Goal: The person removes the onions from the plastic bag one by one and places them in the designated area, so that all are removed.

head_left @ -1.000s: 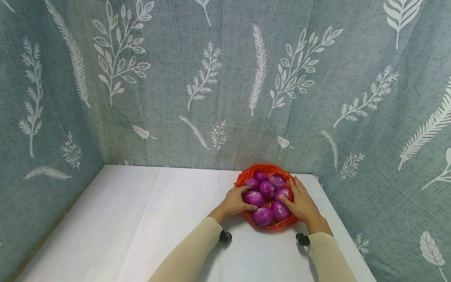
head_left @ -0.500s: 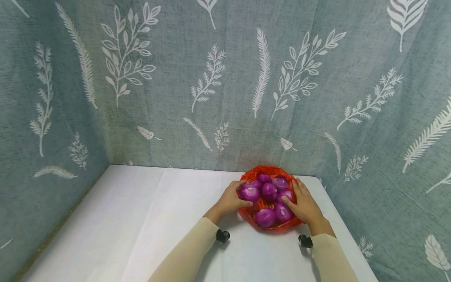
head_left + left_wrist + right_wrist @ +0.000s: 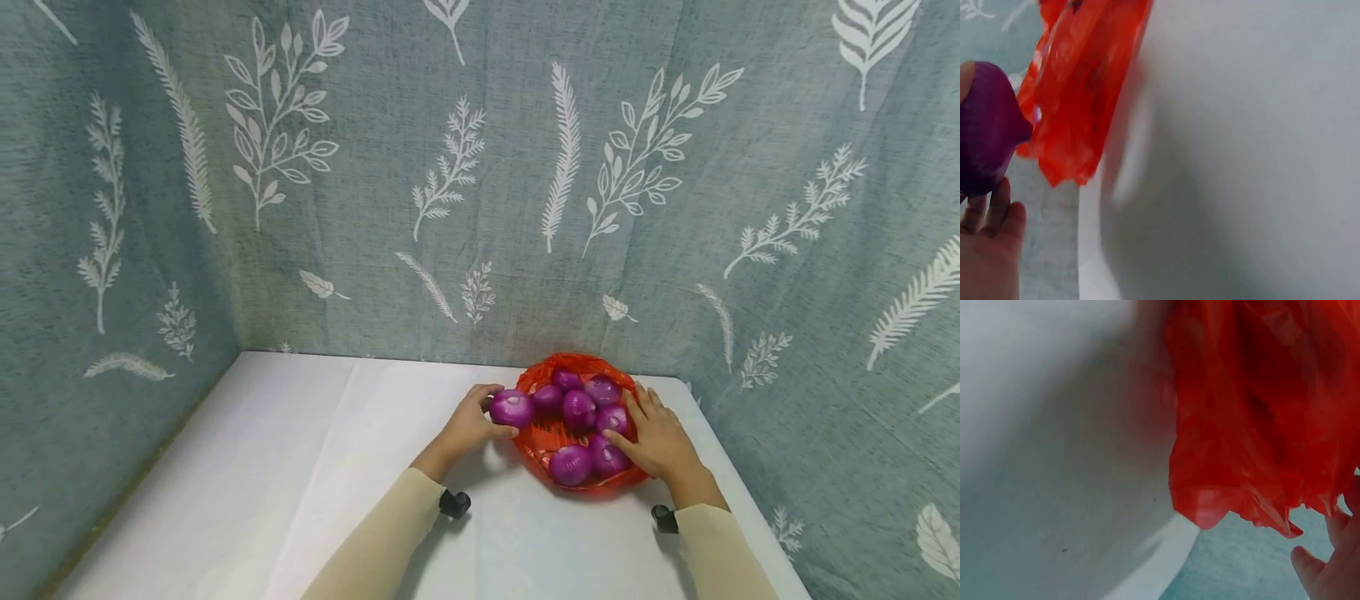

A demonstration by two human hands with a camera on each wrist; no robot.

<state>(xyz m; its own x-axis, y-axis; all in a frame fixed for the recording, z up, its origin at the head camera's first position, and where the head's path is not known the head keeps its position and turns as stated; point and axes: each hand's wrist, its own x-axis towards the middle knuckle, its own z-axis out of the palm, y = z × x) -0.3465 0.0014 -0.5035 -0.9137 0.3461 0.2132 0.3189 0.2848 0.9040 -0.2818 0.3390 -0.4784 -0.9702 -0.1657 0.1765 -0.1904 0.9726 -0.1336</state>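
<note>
My left hand holds a purple onion between thumb and fingers, at the left rim of a red plastic bag. In the left wrist view this onion is seen from the side, its pointed end towards the bag. Several more purple onions lie inside the bag, whose top is spread wide. At the bag's right side, my right hand touches the rim with fairly straight fingers, its thumb reaching over onto the onions. The right wrist view shows the crinkled bag wall beside the fingers.
A white-covered table carries the bag near its back right corner. Grey-green fabric with white leaf prints hangs behind it and along both sides. A dark wrist camera sits on the left wrist, with another camera on the right.
My left hand has taken an onion from the bag's left part and moved left with it, out to the rim. Printed bag bottom now shows there. The right hand stays at the bag's right side.
</note>
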